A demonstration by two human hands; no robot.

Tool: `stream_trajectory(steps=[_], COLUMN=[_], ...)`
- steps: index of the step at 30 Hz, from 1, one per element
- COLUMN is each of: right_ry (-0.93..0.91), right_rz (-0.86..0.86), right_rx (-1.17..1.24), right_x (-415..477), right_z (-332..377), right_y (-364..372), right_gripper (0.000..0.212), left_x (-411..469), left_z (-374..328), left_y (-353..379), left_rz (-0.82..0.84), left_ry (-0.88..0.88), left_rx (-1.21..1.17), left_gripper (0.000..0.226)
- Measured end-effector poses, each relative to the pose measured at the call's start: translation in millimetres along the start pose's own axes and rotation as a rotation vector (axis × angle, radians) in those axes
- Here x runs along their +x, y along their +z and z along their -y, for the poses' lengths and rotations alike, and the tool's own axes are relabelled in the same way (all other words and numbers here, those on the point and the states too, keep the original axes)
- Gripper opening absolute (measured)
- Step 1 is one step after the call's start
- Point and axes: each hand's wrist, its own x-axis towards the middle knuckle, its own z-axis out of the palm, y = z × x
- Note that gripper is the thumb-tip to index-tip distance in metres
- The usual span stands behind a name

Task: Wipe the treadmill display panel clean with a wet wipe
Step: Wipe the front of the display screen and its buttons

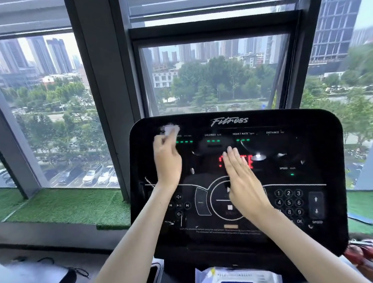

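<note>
Head view, looking fwd and down: a black glossy treadmill display panel fills the lower centre, tilted back toward the viewer, w/ a silver "Fitness" logo along its top edge. Two bare forearms reach up from the bottom of the frame. The left hand is raised at the panel's upper-left area, back of hand to the camera, fingers pointing up; it holds a small white wet wipe at its fingertips, against the top-left corner of the panel. Hand and wipe are blurred, so the exact finger grip is unclear. The right hand is spread flat over the panel's middle, fingers straight and close together, holding nothing; it covers part of a red lit readout. Whether the palm touches the glass can't be told. Small green lit dashes sit under labels reading CALORIES, HEART RATE and DISTANCE. A number keypad is at lower right of the panel, w/ up/down speed arrows just beside it. Below the panel, at bottom centre, lies a white pack of wipes w/ a blue label. Red blurred items sit at lower right. Behind the panel are tall windows w/ dark frames, showing trees, parked cars and high-rise bldgs. Green artificial turf covers the sill.
</note>
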Motion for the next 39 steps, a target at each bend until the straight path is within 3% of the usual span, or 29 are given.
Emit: stream_trajectory(steps=[1,2,5,6,10,11,14,15,19,20,23,25,28,29,32,33,34,37,38,39], right_ry=[0.006,0.004,-0.012,-0.011,-0.014,-0.016,-0.03,-0.036,-0.035,-0.034,-0.045,-0.046,-0.022,-0.015,-0.031,-0.041,-0.047,-0.033,-0.029,-0.03], right_rz=[0.001,0.008,0.029,0.033,0.027,0.024,0.028,0.029,0.027,0.025,0.019,0.018,0.017,0.018,0.014,0.012,0.009,0.006,0.007,0.005], right_rx=[-0.001,-0.004,-0.017,-0.022,-0.047,-0.045,-0.022,-0.021,-0.036,-0.041,-0.042,-0.046,-0.055,-0.055,-0.04,-0.033,-0.035,-0.058,-0.06,-0.066], right_x=[-2,-3,-5,-5,-5,-5,-5,-5,-5,-5,-5,-5,-4,-4,-4,-5,-5,-5,-5,-6], right_z=[-4,-6,-8,-8,-9,-9,-11,-12,-12,-12,-13,-13,-12,-11,-11,-11,-11,-11,-11,-11], right_y=[-1,-1,0,1,3,4,4,4,4,5,5,6,9,9,8,8,7,9,9,9], right_gripper=[0.088,0.086,0.083,0.083,0.083,0.084,0.082,0.081,0.081,0.08,0.079,0.078,0.082,0.084,0.083,0.08,0.078,0.079,0.079,0.078], left_x=[-2,-6,-25,-22,-11,-14,-30,-25,-15,-19,-34,-21,-10,-13,-31,-29,-24,-13,-14,-16], left_z=[-4,-11,-19,-16,-11,-17,-22,-18,-7,-12,-9,-1,-1,-9,-19,-14,-9,-2,-9,-16], left_y=[1,4,14,12,7,10,15,13,7,9,14,8,4,8,21,20,17,13,15,19], left_rz=[-0.057,-0.036,0.24,0.28,0.04,0.054,0.303,0.318,-0.013,0.005,0.235,0.167,-0.125,-0.12,0.174,0.226,0.207,-0.123,-0.153,-0.104], left_ry=[-0.085,-0.053,0.382,0.419,-0.027,0.007,0.428,0.447,-0.007,0.046,0.428,0.324,-0.136,-0.113,0.379,0.459,0.425,-0.093,-0.16,-0.096], left_rx=[0.003,0.028,0.094,0.089,-0.001,0.02,0.064,0.059,0.012,0.059,0.131,0.089,-0.01,0.026,0.141,0.142,0.119,-0.002,0.005,0.064], left_gripper=[0.053,0.053,0.046,0.043,0.044,0.044,0.04,0.04,0.047,0.047,0.039,0.038,0.047,0.05,0.051,0.049,0.048,0.053,0.055,0.057])
